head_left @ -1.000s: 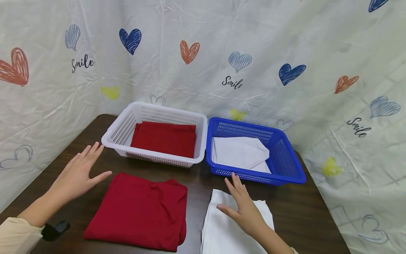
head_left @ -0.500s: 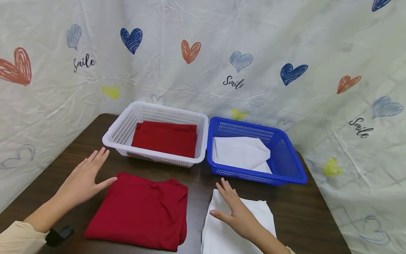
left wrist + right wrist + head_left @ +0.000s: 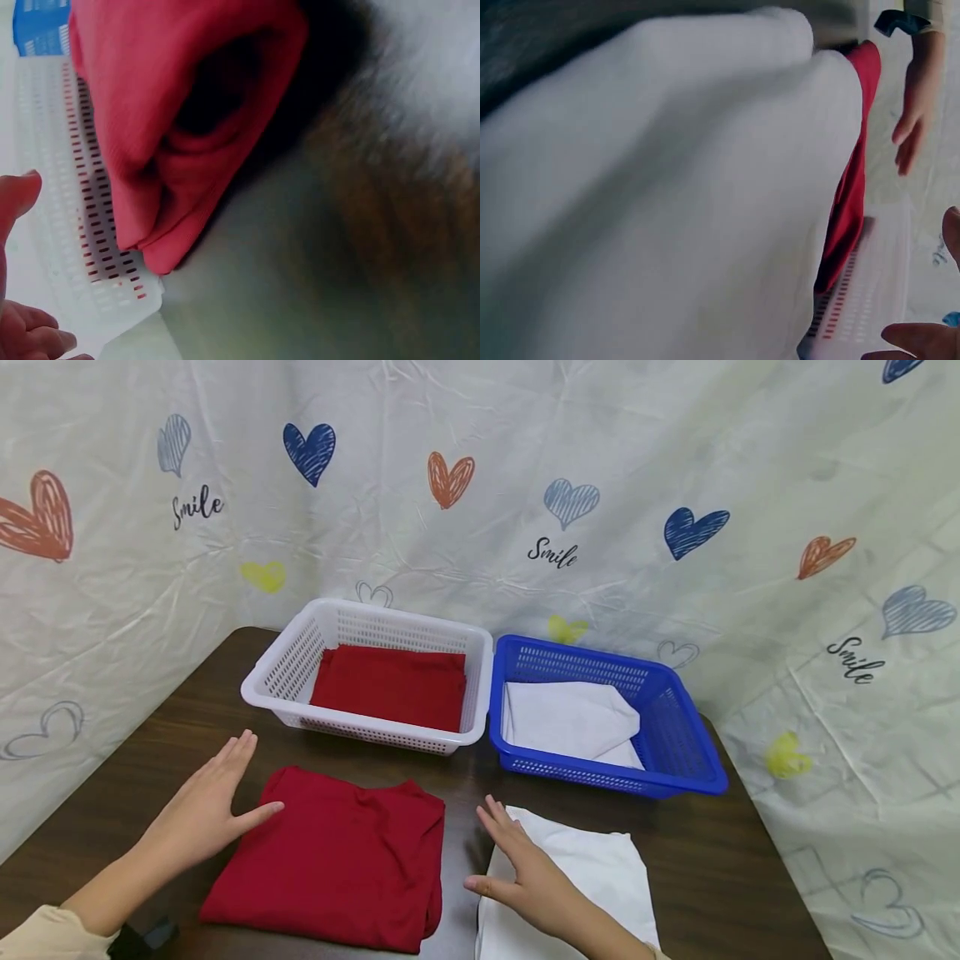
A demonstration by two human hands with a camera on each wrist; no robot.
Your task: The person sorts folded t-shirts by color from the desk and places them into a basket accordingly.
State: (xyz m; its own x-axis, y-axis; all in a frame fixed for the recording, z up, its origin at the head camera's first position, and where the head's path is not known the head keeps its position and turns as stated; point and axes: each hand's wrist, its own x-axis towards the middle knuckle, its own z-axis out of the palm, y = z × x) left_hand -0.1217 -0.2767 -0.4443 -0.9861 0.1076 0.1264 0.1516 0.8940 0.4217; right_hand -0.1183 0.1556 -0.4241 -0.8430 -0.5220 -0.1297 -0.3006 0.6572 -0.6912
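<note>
A folded red cloth [image 3: 337, 860] lies on the dark wooden table, its folded edge showing close up in the left wrist view. To its left hovers my left hand [image 3: 198, 814], fingers straight and thumb spread toward the cloth's edge. A folded white cloth [image 3: 600, 877] lies to the right of the red one and fills much of the right wrist view. My right hand [image 3: 532, 881] is over the white cloth's left side, fingers extended and thumb out. Neither hand holds anything.
Behind the cloths stand a white basket [image 3: 367, 732] with folded red cloth [image 3: 390, 685] in it and a blue basket [image 3: 600, 777] with folded white cloth [image 3: 566, 718] in it. A heart-printed curtain [image 3: 480, 527] hangs behind the table [image 3: 720, 877].
My left hand has come back toward me and slightly right. My right hand has shifted left and nearer to me. The cloths and baskets stay put.
</note>
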